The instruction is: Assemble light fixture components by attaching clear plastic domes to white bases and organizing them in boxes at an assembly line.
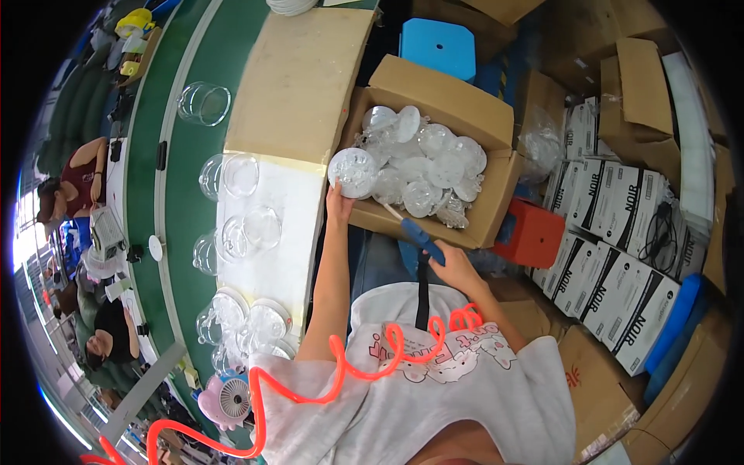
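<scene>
My left hand (339,203) grips a round clear plastic part (353,173) by its edge, over the near-left side of an open cardboard box (438,93). Piled inside that box are many similar clear plastic parts (422,159). My right hand (456,270) is closed around the handle of a blue air blow gun (418,232), whose thin nozzle points toward the held part. An orange coiled hose (356,375) runs across my body. To the left, clear round parts (240,174) stand on a white-covered work surface (291,221), with more stacked near me (252,318).
A green conveyor (190,155) runs along the left, carrying a clear bowl (204,103). A red stool (531,232) and stacked white cartons (612,232) are right of the box; a blue stool (438,48) is beyond it. A small pink fan (225,401) stands lower left. Two people sit across the conveyor.
</scene>
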`<state>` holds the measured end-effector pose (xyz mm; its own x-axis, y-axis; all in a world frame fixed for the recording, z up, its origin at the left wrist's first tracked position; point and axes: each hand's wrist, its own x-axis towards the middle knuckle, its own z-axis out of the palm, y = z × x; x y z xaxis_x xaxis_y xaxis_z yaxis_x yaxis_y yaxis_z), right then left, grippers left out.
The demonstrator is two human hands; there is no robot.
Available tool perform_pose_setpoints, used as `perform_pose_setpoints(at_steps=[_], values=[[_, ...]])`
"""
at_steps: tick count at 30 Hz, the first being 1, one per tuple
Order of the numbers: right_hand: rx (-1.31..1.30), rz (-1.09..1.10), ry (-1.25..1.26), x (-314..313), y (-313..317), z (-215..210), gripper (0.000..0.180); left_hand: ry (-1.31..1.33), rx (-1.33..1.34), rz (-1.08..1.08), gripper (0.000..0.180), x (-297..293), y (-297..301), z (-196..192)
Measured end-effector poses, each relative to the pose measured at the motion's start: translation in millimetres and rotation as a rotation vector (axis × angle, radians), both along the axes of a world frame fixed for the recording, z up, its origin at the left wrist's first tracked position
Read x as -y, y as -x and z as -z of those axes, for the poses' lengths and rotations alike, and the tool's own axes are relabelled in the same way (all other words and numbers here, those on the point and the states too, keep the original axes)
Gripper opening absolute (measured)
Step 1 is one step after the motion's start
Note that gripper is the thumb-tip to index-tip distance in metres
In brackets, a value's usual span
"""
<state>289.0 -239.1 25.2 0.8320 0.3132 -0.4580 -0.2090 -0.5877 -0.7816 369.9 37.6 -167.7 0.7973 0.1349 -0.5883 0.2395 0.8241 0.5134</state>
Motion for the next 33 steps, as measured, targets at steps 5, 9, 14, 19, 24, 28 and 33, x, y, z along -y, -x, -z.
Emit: perform_pose_setpoints(at_steps=[5, 9, 14, 19, 24, 28, 33], values=[[-0.079, -0.071, -0.086, -7.4, -1.5, -1.9, 0.021, -0.061, 0.007, -0.007, 0.036, -4.9, -3.9, -13.2], [-0.149, 0.032, -0.152, -5.8, 3.2, -9.3, 0.022, -0.138, 0.062, -0.173, 0.034, -42.7, -12.3, -28.7], [-0.136, 0.057, 0.242, 18.1, 27.3, 23.8, 0.028, -0.436, 0.011, -0.256, 0.038, -103.4, -41.5, -45.9], [-0.201, 0.079, 0.350, 19.8, 45.7, 64.9, 0.031, -0.603, -0.091, -0.412, 0.038, -139.6, -48.6, -36.9], [-0.283, 0.112, 0.398, 16.2, 48.2, 71.5, 0.036, -1.001, -0.375, -0.434, 0.042, -101.8, -43.4, -58.5], [-0.316, 0.142, 0.410, 8.2, 43.9, 72.9, 0.038, -1.527, -0.387, -0.467, 0.042, -49.4, -1.7, -81.7], [-0.334, 0.210, 0.402, 9.8, 40.1, 75.0, 0.038, -1.795, 0.190, 0.331, 0.031, 42.7, 19.6, -77.9]])
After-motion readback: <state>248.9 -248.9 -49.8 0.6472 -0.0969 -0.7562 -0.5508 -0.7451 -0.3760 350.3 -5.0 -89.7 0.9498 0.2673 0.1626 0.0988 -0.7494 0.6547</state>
